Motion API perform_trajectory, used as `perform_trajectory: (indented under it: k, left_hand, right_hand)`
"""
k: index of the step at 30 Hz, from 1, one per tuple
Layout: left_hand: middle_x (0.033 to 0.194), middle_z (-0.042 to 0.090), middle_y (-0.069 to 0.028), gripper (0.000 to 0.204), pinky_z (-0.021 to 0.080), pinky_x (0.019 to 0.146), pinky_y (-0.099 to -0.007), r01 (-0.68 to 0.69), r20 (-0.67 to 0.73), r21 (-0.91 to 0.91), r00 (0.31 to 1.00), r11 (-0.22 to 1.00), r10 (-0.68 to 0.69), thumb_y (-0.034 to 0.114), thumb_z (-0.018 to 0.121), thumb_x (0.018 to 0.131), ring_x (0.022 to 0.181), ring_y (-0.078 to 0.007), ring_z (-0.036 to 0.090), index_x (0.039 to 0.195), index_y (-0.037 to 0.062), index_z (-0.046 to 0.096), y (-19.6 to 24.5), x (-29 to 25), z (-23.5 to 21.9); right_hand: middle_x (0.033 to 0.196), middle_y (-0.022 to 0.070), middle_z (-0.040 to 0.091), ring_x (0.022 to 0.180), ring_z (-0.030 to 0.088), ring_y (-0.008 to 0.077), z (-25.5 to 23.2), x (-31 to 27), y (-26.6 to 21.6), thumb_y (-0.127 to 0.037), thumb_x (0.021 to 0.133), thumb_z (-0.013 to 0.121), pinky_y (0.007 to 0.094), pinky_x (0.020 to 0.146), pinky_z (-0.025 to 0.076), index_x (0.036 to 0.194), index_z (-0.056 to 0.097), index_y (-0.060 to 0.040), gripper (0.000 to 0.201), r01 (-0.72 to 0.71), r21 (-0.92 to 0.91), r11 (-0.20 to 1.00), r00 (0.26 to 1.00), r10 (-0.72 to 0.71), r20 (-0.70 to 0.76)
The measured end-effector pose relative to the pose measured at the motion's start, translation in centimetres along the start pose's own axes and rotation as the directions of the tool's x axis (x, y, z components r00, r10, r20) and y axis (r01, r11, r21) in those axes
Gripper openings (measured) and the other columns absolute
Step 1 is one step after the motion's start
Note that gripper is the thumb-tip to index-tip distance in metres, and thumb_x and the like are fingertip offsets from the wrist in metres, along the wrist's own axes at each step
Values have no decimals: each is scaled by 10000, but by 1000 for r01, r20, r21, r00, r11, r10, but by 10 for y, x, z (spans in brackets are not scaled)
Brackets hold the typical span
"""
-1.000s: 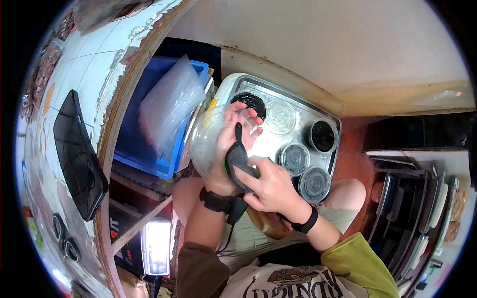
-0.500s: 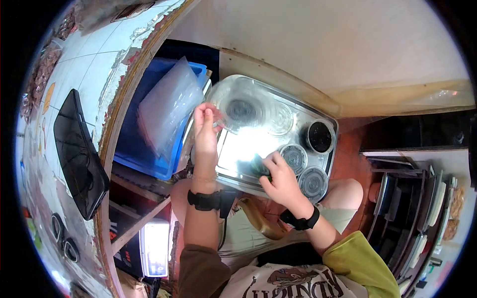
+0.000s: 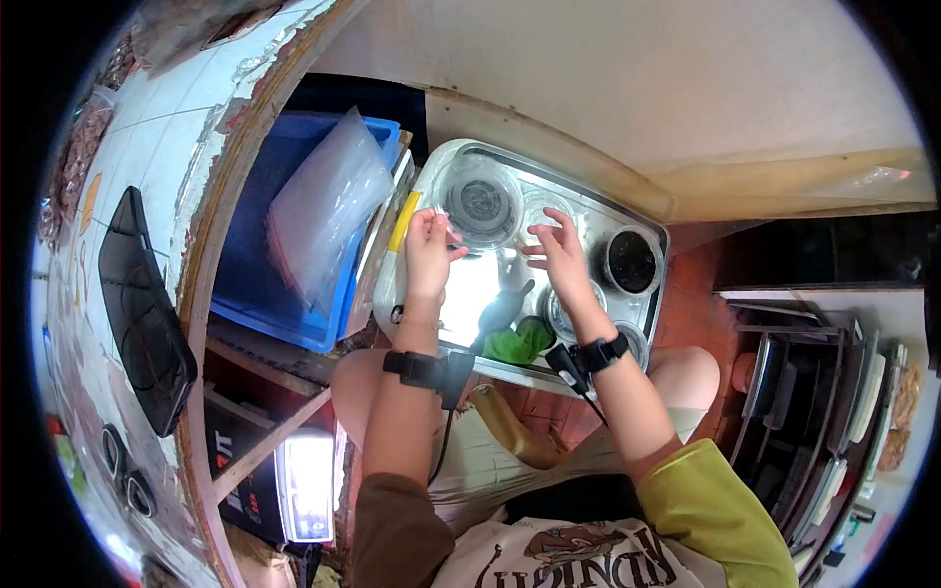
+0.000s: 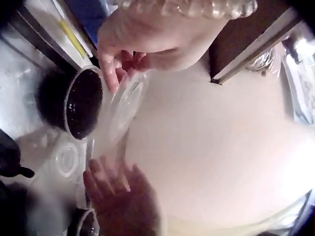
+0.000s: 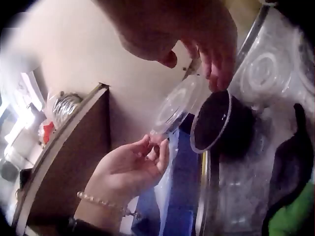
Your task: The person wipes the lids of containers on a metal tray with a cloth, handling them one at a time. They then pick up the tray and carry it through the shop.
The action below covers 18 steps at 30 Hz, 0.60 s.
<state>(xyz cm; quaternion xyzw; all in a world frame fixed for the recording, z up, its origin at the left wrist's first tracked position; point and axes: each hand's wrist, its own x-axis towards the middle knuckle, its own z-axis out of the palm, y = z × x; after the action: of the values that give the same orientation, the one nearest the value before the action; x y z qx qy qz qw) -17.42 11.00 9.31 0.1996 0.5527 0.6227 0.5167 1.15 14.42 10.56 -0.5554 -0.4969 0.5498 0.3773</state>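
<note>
Pinching clear round plastic lid (image 5: 176, 104) by one edge between thumb and fingertips of left hand (image 3: 428, 260); keeping right hand (image 3: 566, 257) loosely spread near far side, apparently empty. Holding lid above dark-filled tub (image 5: 212, 122) in far-left corner of metal tray (image 3: 461, 294), apart from rim. Could slip or drop crooked, given one-edge pinch; could snag on rim if lowered tilted. Facing broad side down toward tub, slightly tilted; round, so without single long axis.
</note>
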Motion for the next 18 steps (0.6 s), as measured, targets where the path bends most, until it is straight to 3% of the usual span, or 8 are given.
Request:
perform_trajectory:
  k: [3, 7, 9, 11, 12, 14, 17, 18]
  left_hand:
    - [881, 523, -24, 209, 551, 635, -287, 76, 18, 32, 997, 997, -77, 241, 517, 968, 747, -106, 555, 1088, 72, 490, -21, 6, 1]
    - [923, 513, -48, 178, 550, 623, -280, 90, -15, 90, 996, 992, -89, 182, 500, 972, 753, -106, 551, 1113, 74, 487, -36, 15, 1]
    - [957, 504, -66, 194, 549, 616, -283, 90, -80, 123, 994, 988, -80, 148, 504, 964, 762, -117, 552, 1137, 63, 478, -37, 13, 6]
    - [991, 495, -84, 217, 547, 608, -287, 94, -141, 160, 987, 983, -71, 114, 507, 956, 772, -129, 554, 1160, 52, 470, -40, 14, 5]
    - [1011, 484, -110, 267, 546, 637, -317, -96, -145, 427, 974, 899, 173, 78, 525, 930, 790, -163, 557, 1186, 41, 458, -36, 15, 3]
    - [1033, 494, -166, 415, 515, 761, -393, -340, 40, 807, 848, 483, 529, 52, 595, 854, 865, -282, 571, 1238, 29, 439, -32, 10, 1]
    - [1052, 521, -169, 491, 477, 817, -415, -243, 123, 946, 883, 216, 452, 83, 649, 804, 920, -338, 560, 1250, 29, 451, -9, -7, 8]
    - [1052, 521, -169, 491, 477, 817, -415, -241, 122, 946, 884, 216, 450, 83, 649, 804, 920, -338, 560, 1250, 29, 451, -13, -6, 6]
  right_hand:
    - [1046, 130, 572, 807, 620, 181, 7, 17, 20, -172, 918, 564, 314, 666, 502, 1312, 412, -74, 433, -104, 50, 993, 995, 104, 8]
    - [1097, 166, 531, 814, 623, 226, 11, 23, 47, -129, 882, 588, 333, 696, 503, 1325, 420, -59, 479, 61, -213, 975, 998, -57, 25]
    - [1119, 134, 520, 783, 606, 182, 13, 20, 48, -130, 898, 579, 301, 701, 507, 1378, 407, -91, 512, 233, -450, 862, 969, -244, 34]
    - [1121, 145, 517, 777, 610, 193, 14, 19, 46, -125, 891, 582, 305, 708, 507, 1380, 418, -82, 518, 254, -471, 845, 965, -256, 62]
    - [1123, 156, 513, 772, 614, 203, 15, 19, 47, -120, 884, 585, 308, 716, 506, 1382, 429, -74, 524, 282, -491, 824, 958, -272, 94]
    - [1120, 162, 509, 768, 616, 212, 21, 20, 49, -128, 882, 592, 315, 715, 507, 1377, 433, -60, 525, 291, -552, 781, 953, -287, 97]
    - [1115, 168, 506, 762, 618, 231, 21, 21, 51, -144, 873, 612, 332, 715, 508, 1368, 438, -38, 536, 302, -632, 714, 945, -310, 102]
    - [1112, 168, 505, 758, 618, 242, 22, 20, 49, -151, 866, 624, 342, 715, 508, 1364, 441, -30, 545, 308, -649, 695, 942, -320, 104]
